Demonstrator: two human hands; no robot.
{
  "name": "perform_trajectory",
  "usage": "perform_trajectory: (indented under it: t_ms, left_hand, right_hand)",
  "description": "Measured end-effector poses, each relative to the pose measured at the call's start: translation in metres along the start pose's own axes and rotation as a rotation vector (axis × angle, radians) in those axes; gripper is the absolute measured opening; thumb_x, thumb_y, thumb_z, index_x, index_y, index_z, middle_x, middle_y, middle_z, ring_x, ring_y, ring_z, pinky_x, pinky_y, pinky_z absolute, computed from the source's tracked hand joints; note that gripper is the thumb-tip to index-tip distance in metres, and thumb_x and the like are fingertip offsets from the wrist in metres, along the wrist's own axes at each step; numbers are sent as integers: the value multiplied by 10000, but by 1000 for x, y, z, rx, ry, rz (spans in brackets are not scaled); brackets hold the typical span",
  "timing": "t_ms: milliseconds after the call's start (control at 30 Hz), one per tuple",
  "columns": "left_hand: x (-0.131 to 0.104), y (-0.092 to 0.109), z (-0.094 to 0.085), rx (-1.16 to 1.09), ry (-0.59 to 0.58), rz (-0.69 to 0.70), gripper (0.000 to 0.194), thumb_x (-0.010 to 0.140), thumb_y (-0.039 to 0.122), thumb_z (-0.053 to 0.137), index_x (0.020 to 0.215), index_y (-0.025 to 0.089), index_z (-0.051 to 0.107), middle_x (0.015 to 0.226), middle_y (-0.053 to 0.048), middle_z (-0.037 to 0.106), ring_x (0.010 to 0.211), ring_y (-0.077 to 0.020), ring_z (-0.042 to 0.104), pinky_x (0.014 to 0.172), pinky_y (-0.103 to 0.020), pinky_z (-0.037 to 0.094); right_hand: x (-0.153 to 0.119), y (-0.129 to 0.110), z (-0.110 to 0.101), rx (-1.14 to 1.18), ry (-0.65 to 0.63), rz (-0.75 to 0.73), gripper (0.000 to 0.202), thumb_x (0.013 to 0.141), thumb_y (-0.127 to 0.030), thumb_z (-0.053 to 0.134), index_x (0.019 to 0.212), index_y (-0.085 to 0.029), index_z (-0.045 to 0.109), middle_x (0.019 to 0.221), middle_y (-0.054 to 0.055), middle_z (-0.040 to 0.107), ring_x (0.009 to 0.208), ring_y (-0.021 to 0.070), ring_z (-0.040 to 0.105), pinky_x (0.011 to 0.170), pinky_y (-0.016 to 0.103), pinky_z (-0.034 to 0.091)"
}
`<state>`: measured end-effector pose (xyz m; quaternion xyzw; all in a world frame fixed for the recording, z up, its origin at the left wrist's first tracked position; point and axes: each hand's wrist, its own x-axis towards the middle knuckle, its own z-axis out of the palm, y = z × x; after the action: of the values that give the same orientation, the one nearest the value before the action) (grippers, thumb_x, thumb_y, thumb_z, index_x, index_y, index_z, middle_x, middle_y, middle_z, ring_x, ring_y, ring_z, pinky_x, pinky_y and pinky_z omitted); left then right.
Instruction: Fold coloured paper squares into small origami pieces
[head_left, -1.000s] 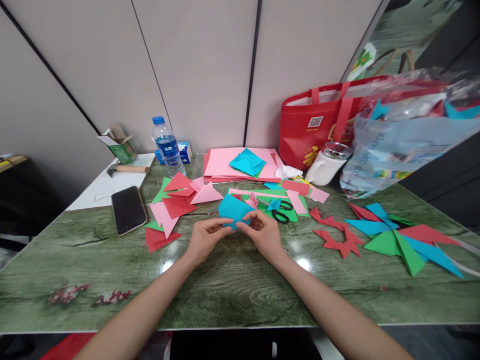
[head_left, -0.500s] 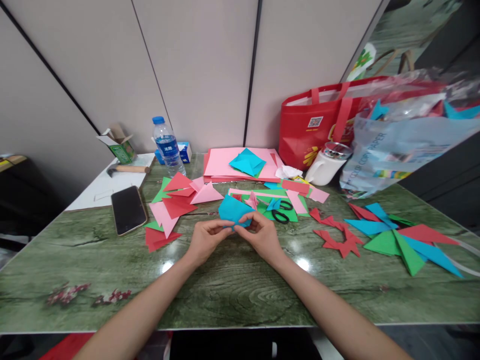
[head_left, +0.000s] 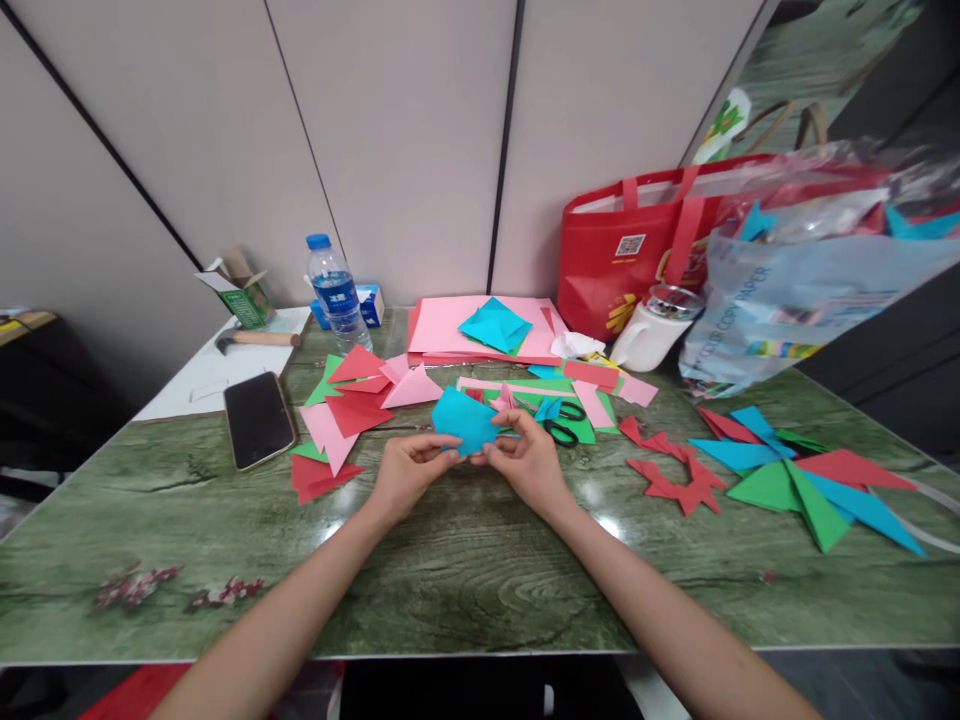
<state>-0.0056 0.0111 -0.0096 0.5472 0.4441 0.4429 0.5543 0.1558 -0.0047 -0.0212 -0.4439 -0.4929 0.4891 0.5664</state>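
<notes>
A folded piece of blue paper (head_left: 463, 420) is held up over the middle of the table between both hands. My left hand (head_left: 412, 472) pinches its lower left edge between thumb and fingers. At the lower right edge, my right hand (head_left: 531, 465) grips it the same way, its index finger raised along the side. Just behind the paper lie black-handled scissors (head_left: 562, 430) and a small pink folded star (head_left: 504, 398), partly covered. Folded red and pink paper pieces (head_left: 360, 410) are heaped to the left of my hands. A red ring of folded paper (head_left: 684, 475) rests to the right.
At the left are a phone (head_left: 259, 420), a hammer (head_left: 259, 340) and a water bottle (head_left: 337, 295). Behind stands a pink paper stack (head_left: 442, 325). A white mug (head_left: 652, 330), a red bag (head_left: 600, 260) and a multicoloured paper pinwheel shape (head_left: 795, 470) occupy the right.
The blue paper has shifted slightly left and shows more of its face. My right fingers have lifted from its front to its right edge; both hands still hold it.
</notes>
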Motion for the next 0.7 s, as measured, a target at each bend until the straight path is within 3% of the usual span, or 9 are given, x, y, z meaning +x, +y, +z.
perform_trajectory:
  t_ms: [233, 333, 467, 567, 700]
  left_hand:
    - [7, 0, -9, -103, 32, -17, 207, 584, 217, 743, 772, 143, 699, 700, -43, 716, 666, -194, 678, 680, -293, 523]
    - [7, 2, -10, -63, -45, -54, 193, 613, 212, 717, 789, 135, 692, 653, -43, 704, 631, -180, 672, 648, -278, 521]
    - [5, 6, -8, 106, -119, 2, 158, 662, 197, 657, 796, 126, 701, 558, -23, 654, 479, -116, 589, 501, -215, 474]
    - [5, 6, -7, 179, -35, 90, 146, 670, 194, 643, 789, 139, 708, 567, -6, 629, 450, -85, 532, 447, -183, 428]
    - [6, 3, -7, 101, 98, 172, 243, 703, 248, 639, 920, 148, 683, 649, -7, 652, 508, -97, 554, 510, -206, 469]
  right_hand:
    - [9, -2, -10, 56, 78, -63, 94, 719, -235, 518, 808, -207, 511, 811, 10, 590, 705, 161, 641, 667, 327, 557]
    - [11, -3, -12, -3, 88, -87, 128, 754, -307, 522, 825, -202, 543, 936, 48, 599, 790, 177, 606, 649, 318, 546]
    - [8, -1, -11, -163, 53, -127, 149, 681, -269, 624, 768, -201, 523, 807, 23, 576, 748, 171, 575, 591, 271, 506]
    - [4, 2, -8, -187, -15, -98, 133, 673, -231, 619, 764, -204, 525, 748, 6, 540, 683, 155, 553, 549, 257, 500]
    - [0, 4, -3, -74, -115, 6, 164, 690, -238, 608, 836, -208, 541, 697, -6, 558, 620, 152, 573, 551, 285, 529]
